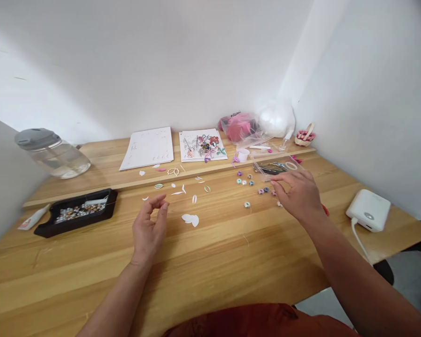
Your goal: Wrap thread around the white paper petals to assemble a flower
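My left hand [150, 228] hovers over the table, fingers loosely curled and thumb a little apart from them. Nothing shows between them. Just beyond it lie white petal-shaped cutouts [191, 219] and green-edged leaf shapes [159, 186]. My right hand [298, 194] is at the near edge of a clear plastic box [265, 178], thumb and forefinger tips close together. Whether anything thin is pinched there cannot be made out. Inside the box are thin wire-like sticks [272, 167]. Small thread bobbins [247, 205] sit left of this hand, some partly behind its fingers.
A black tray [107, 213] of beads, a white tube [34, 217] and a lidded water bottle [54, 152] are at left. Paper sheets [149, 147], beaded flower ornaments [210, 144] and pink bagged material [240, 127] line the raised shelf. A white cabled device [368, 210] is at right.
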`<move>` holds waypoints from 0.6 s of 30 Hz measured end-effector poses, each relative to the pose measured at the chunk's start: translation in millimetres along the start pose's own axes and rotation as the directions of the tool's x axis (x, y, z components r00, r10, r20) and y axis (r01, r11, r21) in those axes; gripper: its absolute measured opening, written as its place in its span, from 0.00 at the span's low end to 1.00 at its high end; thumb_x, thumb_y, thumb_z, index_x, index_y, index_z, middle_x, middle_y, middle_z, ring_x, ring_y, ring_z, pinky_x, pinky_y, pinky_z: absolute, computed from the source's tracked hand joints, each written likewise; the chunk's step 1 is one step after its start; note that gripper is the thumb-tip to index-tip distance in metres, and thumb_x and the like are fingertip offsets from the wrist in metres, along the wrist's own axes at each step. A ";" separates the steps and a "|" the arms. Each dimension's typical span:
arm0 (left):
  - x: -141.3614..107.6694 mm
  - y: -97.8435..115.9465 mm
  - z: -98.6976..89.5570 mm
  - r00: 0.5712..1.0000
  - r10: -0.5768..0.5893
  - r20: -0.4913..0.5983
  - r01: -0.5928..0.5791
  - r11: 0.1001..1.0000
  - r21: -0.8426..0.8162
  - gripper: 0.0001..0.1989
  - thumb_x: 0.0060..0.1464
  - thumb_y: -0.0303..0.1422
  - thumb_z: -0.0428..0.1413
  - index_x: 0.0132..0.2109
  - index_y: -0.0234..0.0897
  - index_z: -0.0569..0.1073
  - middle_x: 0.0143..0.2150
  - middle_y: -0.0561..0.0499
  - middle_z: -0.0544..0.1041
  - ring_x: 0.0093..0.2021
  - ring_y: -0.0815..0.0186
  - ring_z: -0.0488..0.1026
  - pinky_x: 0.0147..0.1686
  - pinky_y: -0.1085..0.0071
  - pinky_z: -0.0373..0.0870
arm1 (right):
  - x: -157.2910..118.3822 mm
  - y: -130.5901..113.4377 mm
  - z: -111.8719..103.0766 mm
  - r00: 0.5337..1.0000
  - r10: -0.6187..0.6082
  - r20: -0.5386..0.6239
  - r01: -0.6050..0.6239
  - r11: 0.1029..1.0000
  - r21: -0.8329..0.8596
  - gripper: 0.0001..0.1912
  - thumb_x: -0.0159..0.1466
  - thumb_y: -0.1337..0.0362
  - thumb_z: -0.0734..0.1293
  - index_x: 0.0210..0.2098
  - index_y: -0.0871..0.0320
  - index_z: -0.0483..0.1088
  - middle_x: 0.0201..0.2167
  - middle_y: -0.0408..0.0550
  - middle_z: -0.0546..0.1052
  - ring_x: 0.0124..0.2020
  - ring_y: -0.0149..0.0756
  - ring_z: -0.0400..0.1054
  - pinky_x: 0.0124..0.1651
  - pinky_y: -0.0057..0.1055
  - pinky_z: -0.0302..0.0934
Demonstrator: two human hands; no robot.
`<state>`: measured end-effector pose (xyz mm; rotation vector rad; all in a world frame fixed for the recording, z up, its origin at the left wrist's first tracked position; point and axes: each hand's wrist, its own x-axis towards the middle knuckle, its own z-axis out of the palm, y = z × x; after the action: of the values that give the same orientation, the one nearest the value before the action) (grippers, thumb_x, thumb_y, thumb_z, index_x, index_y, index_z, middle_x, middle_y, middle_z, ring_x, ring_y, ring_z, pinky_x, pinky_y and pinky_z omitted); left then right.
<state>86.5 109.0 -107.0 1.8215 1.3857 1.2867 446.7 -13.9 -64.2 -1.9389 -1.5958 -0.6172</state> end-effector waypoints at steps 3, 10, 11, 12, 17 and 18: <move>-0.4 -10.7 -3.8 0.999 -0.048 0.002 0.048 0.999 -0.012 0.17 0.60 0.44 0.55 0.49 0.41 0.76 0.41 0.49 0.79 0.45 0.61 0.75 0.52 0.63 0.67 | 13.4 2.5 7.1 0.999 -0.023 0.041 0.023 1.000 -0.011 0.13 0.66 0.59 0.62 0.33 0.56 0.77 0.37 0.48 0.81 0.43 0.44 0.71 0.57 0.42 0.58; -4.7 -16.8 2.2 0.947 0.161 0.277 -0.150 0.987 -0.057 0.14 0.65 0.38 0.49 0.50 0.44 0.77 0.45 0.50 0.79 0.48 0.62 0.75 0.53 0.63 0.68 | 38.9 -0.2 26.7 0.985 0.002 0.170 -0.009 0.999 0.036 0.15 0.65 0.65 0.59 0.37 0.57 0.78 0.39 0.49 0.81 0.45 0.43 0.71 0.57 0.42 0.55; -6.2 -17.6 4.8 0.915 0.229 0.333 -0.224 0.973 -0.054 0.14 0.65 0.36 0.49 0.52 0.45 0.76 0.49 0.49 0.78 0.51 0.62 0.74 0.54 0.62 0.68 | 39.5 -1.5 29.4 0.980 0.012 0.201 -0.019 0.999 0.033 0.15 0.64 0.66 0.59 0.39 0.57 0.78 0.40 0.49 0.81 0.46 0.44 0.70 0.57 0.42 0.55; -7.8 -18.6 7.5 0.879 0.285 0.383 -0.291 0.956 -0.043 0.15 0.65 0.34 0.48 0.52 0.46 0.76 0.51 0.49 0.77 0.53 0.61 0.73 0.55 0.62 0.67 | 39.7 -3.0 31.8 0.973 0.017 0.228 -0.024 0.999 0.027 0.15 0.64 0.66 0.59 0.40 0.57 0.78 0.41 0.49 0.81 0.48 0.45 0.69 0.56 0.43 0.54; -14.0 -28.4 17.1 0.788 0.327 0.522 -0.423 0.903 0.072 0.20 0.64 0.27 0.45 0.54 0.49 0.76 0.53 0.48 0.77 0.53 0.59 0.71 0.51 0.56 0.68 | 44.2 -7.1 36.3 0.957 0.000 0.291 0.000 1.000 -0.001 0.15 0.64 0.66 0.60 0.39 0.56 0.78 0.44 0.50 0.80 0.51 0.47 0.67 0.56 0.44 0.54; -14.7 -30.6 18.0 0.779 0.321 0.538 -0.435 0.895 0.096 0.21 0.63 0.26 0.45 0.54 0.49 0.75 0.53 0.48 0.77 0.52 0.58 0.71 0.50 0.55 0.68 | 46.1 -6.5 35.3 0.959 -0.003 0.284 0.004 1.000 -0.004 0.14 0.64 0.66 0.60 0.39 0.56 0.78 0.44 0.50 0.80 0.51 0.47 0.67 0.57 0.45 0.53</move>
<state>88.6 108.6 -145.3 2.4636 0.9102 0.7348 449.2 44.3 -59.4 -2.1035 -1.7692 -0.3538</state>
